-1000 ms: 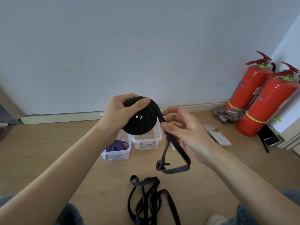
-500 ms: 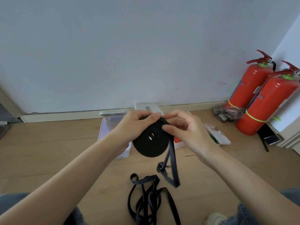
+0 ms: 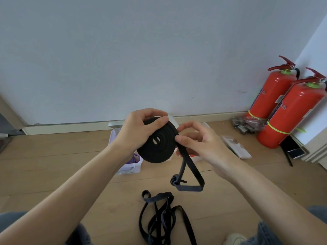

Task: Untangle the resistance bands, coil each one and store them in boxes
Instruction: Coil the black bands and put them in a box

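My left hand (image 3: 139,130) grips a flat coil of black resistance band (image 3: 157,146) above the floor, thumb across its top edge. My right hand (image 3: 201,142) pinches the loose tail (image 3: 185,167) where it leaves the coil's right side. The tail hangs down as a loop with a knot (image 3: 174,181) at its lower left. A tangled black band (image 3: 159,216) lies on the floor below. Behind my left wrist stands a clear box (image 3: 131,167) with a purple band (image 3: 133,159) inside, mostly hidden.
Two red fire extinguishers (image 3: 283,106) stand at the right wall. A bag of small items (image 3: 247,125) lies beside them, and a flat white lid (image 3: 236,145) rests on the wooden floor. More box parts show behind my hands. My knees (image 3: 265,234) frame the bottom.
The coil has turned and grown slightly as more tail was wound on; both hands rose a little, and the hanging loop swung right and opened out.
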`<state>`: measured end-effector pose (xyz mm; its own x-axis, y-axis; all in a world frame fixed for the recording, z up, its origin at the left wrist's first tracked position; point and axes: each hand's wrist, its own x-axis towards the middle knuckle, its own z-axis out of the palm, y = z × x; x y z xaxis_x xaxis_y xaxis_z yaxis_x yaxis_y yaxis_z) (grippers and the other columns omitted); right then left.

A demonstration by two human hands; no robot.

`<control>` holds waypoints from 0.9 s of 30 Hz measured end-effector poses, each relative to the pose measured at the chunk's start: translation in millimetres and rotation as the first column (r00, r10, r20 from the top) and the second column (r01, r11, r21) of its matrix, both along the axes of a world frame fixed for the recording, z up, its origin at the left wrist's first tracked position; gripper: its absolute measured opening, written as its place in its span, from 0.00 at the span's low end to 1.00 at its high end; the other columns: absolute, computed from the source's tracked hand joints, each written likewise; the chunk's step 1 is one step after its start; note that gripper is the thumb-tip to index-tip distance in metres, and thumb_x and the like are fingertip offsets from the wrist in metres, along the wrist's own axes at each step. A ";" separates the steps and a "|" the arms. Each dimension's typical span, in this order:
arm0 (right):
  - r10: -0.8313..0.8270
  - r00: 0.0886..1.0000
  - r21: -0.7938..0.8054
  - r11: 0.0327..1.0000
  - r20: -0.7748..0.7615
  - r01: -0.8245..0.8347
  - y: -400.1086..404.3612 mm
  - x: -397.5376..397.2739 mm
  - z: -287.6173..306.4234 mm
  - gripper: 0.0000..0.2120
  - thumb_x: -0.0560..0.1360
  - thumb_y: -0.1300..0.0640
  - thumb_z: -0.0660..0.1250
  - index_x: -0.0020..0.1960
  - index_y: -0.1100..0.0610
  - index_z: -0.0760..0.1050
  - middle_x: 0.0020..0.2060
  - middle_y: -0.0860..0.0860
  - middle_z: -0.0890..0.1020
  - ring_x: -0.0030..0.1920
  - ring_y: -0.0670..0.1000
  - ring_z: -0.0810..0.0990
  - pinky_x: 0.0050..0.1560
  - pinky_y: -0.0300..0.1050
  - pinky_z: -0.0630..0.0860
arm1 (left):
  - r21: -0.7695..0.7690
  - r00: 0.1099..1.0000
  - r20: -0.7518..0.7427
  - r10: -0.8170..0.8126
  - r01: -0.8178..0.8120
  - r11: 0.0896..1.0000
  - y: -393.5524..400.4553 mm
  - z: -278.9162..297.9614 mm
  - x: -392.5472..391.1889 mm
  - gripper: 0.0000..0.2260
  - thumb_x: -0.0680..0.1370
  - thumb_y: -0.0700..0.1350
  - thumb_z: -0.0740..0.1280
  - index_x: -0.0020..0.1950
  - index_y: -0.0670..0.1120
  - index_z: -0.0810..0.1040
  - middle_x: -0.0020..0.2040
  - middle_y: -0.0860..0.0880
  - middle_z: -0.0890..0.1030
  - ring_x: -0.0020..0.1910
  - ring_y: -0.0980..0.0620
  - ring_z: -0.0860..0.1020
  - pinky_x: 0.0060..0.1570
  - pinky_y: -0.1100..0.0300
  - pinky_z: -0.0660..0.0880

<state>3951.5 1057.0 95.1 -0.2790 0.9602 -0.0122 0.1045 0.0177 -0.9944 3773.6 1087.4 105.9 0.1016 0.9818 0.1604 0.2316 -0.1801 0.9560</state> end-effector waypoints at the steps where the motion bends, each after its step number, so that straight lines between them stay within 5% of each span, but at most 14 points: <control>1: 0.011 1.000 -0.004 1.000 -0.018 -0.011 -0.9 -0.5 -0.7 0.09 0.73 0.57 0.68 0.53 0.53 0.73 0.38 0.52 0.85 0.36 0.52 0.83 0.40 0.41 0.80 | 0.014 0.999 0.021 0.034 -0.034 0.999 0.9 -0.2 -0.2 0.04 0.75 0.44 0.69 0.43 0.53 0.81 0.37 0.57 0.82 0.38 0.63 0.79 0.41 0.69 0.76; 6: 0.013 0.994 0.007 1.000 -0.105 -0.013 -5.1 -8.9 -4.7 0.15 0.73 0.62 0.68 0.57 0.56 0.70 0.39 0.53 0.84 0.37 0.54 0.83 0.44 0.44 0.81 | 0.001 0.977 0.099 0.189 -0.190 0.982 0.5 2.3 0.9 0.06 0.76 0.45 0.66 0.43 0.51 0.81 0.42 0.52 0.83 0.45 0.53 0.80 0.49 0.57 0.77; 9: -0.066 0.998 0.102 0.993 -0.021 0.068 -2.8 -5.0 -2.6 0.11 0.72 0.63 0.69 0.53 0.55 0.76 0.36 0.52 0.83 0.36 0.50 0.81 0.39 0.38 0.78 | -0.128 0.998 -0.043 0.049 -0.054 0.990 -0.3 5.4 -3.3 0.08 0.78 0.47 0.62 0.45 0.51 0.82 0.43 0.48 0.83 0.45 0.51 0.80 0.49 0.56 0.77; 12: -0.069 0.993 0.232 0.972 0.092 0.046 1.6 -2.4 -1.8 0.09 0.72 0.62 0.69 0.51 0.53 0.78 0.41 0.54 0.83 0.39 0.49 0.81 0.41 0.40 0.78 | -0.238 0.975 -0.114 -0.192 0.161 0.958 -8.1 2.4 -0.8 0.08 0.77 0.50 0.65 0.44 0.50 0.82 0.32 0.53 0.82 0.32 0.59 0.78 0.34 0.67 0.75; 16: -0.046 0.993 0.174 0.984 0.109 0.027 4.1 -6.8 -20.8 0.10 0.71 0.59 0.72 0.47 0.47 0.77 0.34 0.48 0.81 0.33 0.46 0.79 0.33 0.37 0.74 | -0.217 0.992 -0.022 -0.122 0.114 0.970 -7.4 -22.5 13.0 0.11 0.76 0.50 0.67 0.41 0.43 0.82 0.20 0.59 0.71 0.18 0.62 0.65 0.20 0.72 0.61; 18: -0.040 0.976 0.125 0.992 0.215 0.013 7.7 -4.3 -34.8 0.11 0.72 0.61 0.71 0.47 0.47 0.75 0.33 0.46 0.79 0.31 0.44 0.76 0.34 0.36 0.73 | -0.246 0.979 -0.136 -0.154 0.117 0.962 -0.9 -35.3 9.4 0.12 0.76 0.52 0.66 0.40 0.44 0.81 0.21 0.58 0.73 0.19 0.63 0.67 0.21 0.73 0.62; 21: 0.024 0.908 0.069 0.996 0.417 -0.058 8.8 1.0 -57.2 0.08 0.73 0.63 0.68 0.48 0.51 0.76 0.41 0.49 0.81 0.40 0.45 0.78 0.45 0.42 0.75 | -0.407 0.853 -0.313 -0.418 0.277 0.870 3.3 -62.5 5.2 0.15 0.78 0.54 0.62 0.45 0.43 0.80 0.29 0.54 0.78 0.22 0.63 0.69 0.26 0.73 0.66; 27: -0.053 0.944 0.012 0.999 0.327 0.052 17.1 6.1 -66.2 0.07 0.74 0.62 0.68 0.46 0.50 0.77 0.41 0.51 0.82 0.38 0.44 0.80 0.42 0.36 0.78 | -0.387 0.792 -0.270 -0.548 0.432 0.815 -3.3 -93.6 1.0 0.05 0.80 0.45 0.60 0.46 0.46 0.74 0.36 0.53 0.79 0.32 0.63 0.76 0.35 0.73 0.71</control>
